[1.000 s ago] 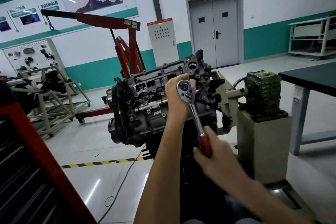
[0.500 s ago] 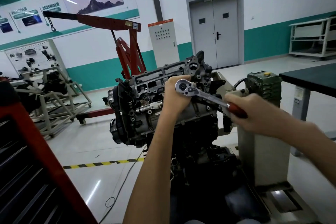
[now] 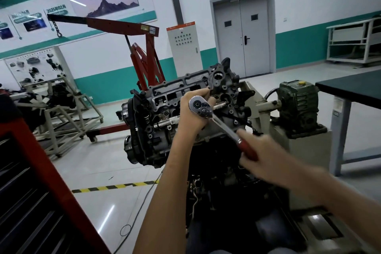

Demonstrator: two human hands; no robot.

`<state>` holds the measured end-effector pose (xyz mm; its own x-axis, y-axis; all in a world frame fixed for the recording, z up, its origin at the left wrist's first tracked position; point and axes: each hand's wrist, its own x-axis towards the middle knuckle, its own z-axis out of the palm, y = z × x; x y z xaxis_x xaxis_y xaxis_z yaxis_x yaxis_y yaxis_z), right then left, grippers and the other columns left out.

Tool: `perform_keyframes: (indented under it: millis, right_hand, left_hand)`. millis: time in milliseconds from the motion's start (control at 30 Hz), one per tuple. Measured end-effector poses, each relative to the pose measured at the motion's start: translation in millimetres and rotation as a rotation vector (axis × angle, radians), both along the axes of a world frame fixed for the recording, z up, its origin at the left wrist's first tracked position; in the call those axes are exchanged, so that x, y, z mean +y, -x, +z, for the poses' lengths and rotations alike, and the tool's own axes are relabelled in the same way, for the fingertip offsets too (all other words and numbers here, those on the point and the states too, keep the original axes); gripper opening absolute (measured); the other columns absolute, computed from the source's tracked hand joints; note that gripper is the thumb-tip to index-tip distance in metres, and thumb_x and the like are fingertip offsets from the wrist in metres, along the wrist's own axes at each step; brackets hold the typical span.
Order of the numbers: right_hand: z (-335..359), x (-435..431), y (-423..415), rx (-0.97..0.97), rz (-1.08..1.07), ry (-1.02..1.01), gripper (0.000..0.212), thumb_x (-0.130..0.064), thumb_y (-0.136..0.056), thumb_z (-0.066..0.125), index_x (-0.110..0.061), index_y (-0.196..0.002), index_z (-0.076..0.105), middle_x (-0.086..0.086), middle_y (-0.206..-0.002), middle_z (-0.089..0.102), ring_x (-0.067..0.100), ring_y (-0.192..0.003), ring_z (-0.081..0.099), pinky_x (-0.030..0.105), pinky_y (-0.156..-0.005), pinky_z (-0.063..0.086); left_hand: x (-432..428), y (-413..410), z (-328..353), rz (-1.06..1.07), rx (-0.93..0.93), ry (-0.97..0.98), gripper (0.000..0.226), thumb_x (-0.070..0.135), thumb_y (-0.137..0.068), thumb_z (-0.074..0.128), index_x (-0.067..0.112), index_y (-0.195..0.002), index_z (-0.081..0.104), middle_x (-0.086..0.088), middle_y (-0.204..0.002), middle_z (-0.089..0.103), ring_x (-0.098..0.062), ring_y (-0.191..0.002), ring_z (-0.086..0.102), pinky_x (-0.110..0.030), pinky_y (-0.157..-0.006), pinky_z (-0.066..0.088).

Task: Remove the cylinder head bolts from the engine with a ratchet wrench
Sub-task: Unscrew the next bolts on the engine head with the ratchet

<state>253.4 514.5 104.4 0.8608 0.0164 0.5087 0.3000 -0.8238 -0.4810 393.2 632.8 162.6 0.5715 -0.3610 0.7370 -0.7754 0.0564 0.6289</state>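
The engine (image 3: 160, 113) sits tilted on its stand in the middle of the view, cylinder head facing me. A chrome ratchet wrench (image 3: 218, 121) with a red handle is set on the head; its round head lies at the upper left and the handle slants down to the right. My left hand (image 3: 191, 113) wraps around the ratchet's head from behind and steadies it. My right hand (image 3: 259, 150), blurred by motion, grips the red handle. The bolt under the ratchet head is hidden.
A green gearbox (image 3: 296, 105) on a beige pedestal stands right of the engine. A dark-topped table (image 3: 354, 88) is at the far right. A red tool cabinet (image 3: 31, 181) fills the lower left. A red engine hoist (image 3: 144, 51) stands behind. A cable (image 3: 136, 208) trails on the floor.
My right hand has swung the ratchet handle: from low one second ago, up to the right half a second ago, now back down to the lower right. My left hand stays on the ratchet head.
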Motion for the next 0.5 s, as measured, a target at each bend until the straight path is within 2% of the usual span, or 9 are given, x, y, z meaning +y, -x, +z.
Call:
perform_keyframes:
  millis: [100,167,200,267,300,367,400,467,500]
  right_hand:
    - [47,-45,1,-0.02,-0.044,0.338,0.034,-0.004,-0.081,0.059,-0.031,-0.085,0.04,-0.009,-0.059,0.051,0.003,-0.045,0.052,0.02,-0.045,0.045]
    - [56,-57,-2,-0.092,-0.105,0.419,0.033,-0.005,-0.079,0.06,-0.03,-0.083,0.04,-0.012,-0.056,0.047,0.002,-0.046,0.051,0.021,-0.046,0.044]
    - [50,-54,-2,-0.084,-0.115,0.389,0.028,-0.004,-0.079,0.06,-0.026,-0.085,0.043,-0.01,-0.058,0.049,0.003,-0.047,0.052,0.021,-0.046,0.045]
    - [21,-32,0,-0.05,-0.092,0.19,0.021,-0.001,-0.079,0.06,-0.017,-0.089,0.05,-0.003,-0.06,0.054,0.007,-0.047,0.054,0.023,-0.048,0.049]
    - [4,-14,1,-0.079,-0.089,0.048,0.024,-0.001,-0.078,0.061,-0.019,-0.087,0.049,-0.002,-0.057,0.052,0.006,-0.046,0.052,0.019,-0.05,0.048]
    - [-23,30,1,-0.154,-0.091,-0.239,0.036,0.0,-0.077,0.063,-0.028,-0.079,0.041,-0.007,-0.051,0.043,0.001,-0.044,0.049,0.005,-0.044,0.033]
    - [-32,52,-2,-0.17,-0.081,-0.377,0.037,0.001,-0.078,0.063,-0.028,-0.076,0.04,-0.008,-0.05,0.041,0.0,-0.042,0.047,0.004,-0.04,0.03]
    - [-44,83,-12,-0.166,-0.055,-0.551,0.032,-0.001,-0.079,0.06,-0.026,-0.079,0.04,-0.002,-0.051,0.043,0.007,-0.04,0.047,0.015,-0.038,0.035]
    - [-46,90,-15,-0.156,-0.041,-0.569,0.029,-0.001,-0.08,0.059,-0.024,-0.082,0.041,0.002,-0.052,0.044,0.011,-0.039,0.046,0.022,-0.038,0.038]
  left_hand:
    - [1,0,6,-0.042,-0.057,-0.095,0.025,0.003,-0.075,0.055,0.014,-0.057,0.042,-0.005,-0.058,0.038,-0.014,-0.056,0.034,-0.028,-0.055,0.029]
    - [-4,1,9,-0.002,-0.073,-0.101,0.029,0.008,-0.071,0.055,0.02,-0.053,0.036,-0.004,-0.053,0.037,-0.014,-0.054,0.033,-0.029,-0.055,0.028]
    - [-7,1,8,0.013,-0.066,-0.064,0.033,0.01,-0.073,0.055,0.023,-0.052,0.033,0.0,-0.05,0.035,-0.014,-0.052,0.032,-0.029,-0.054,0.027]
    - [-11,1,3,0.023,-0.042,0.008,0.041,0.008,-0.078,0.055,0.023,-0.05,0.03,0.004,-0.048,0.03,-0.014,-0.049,0.028,-0.028,-0.052,0.023]
    - [-13,0,1,0.035,-0.027,0.036,0.045,0.005,-0.081,0.056,0.023,-0.049,0.03,0.007,-0.047,0.031,-0.011,-0.047,0.028,-0.026,-0.051,0.023]
    - [-18,1,0,0.065,0.003,0.095,0.052,-0.002,-0.084,0.057,0.025,-0.048,0.031,0.012,-0.043,0.031,-0.002,-0.043,0.028,-0.02,-0.047,0.023]
    - [-21,1,1,0.086,0.01,0.115,0.053,-0.004,-0.084,0.057,0.025,-0.048,0.03,0.013,-0.042,0.029,-0.001,-0.041,0.028,-0.016,-0.046,0.023]
    - [-24,2,1,0.114,0.005,0.13,0.052,-0.007,-0.082,0.057,0.022,-0.051,0.026,0.014,-0.044,0.024,-0.002,-0.039,0.027,-0.01,-0.045,0.02]
    - [-24,1,1,0.113,0.0,0.13,0.052,-0.007,-0.082,0.056,0.021,-0.051,0.026,0.014,-0.043,0.023,-0.002,-0.039,0.026,-0.009,-0.045,0.02]
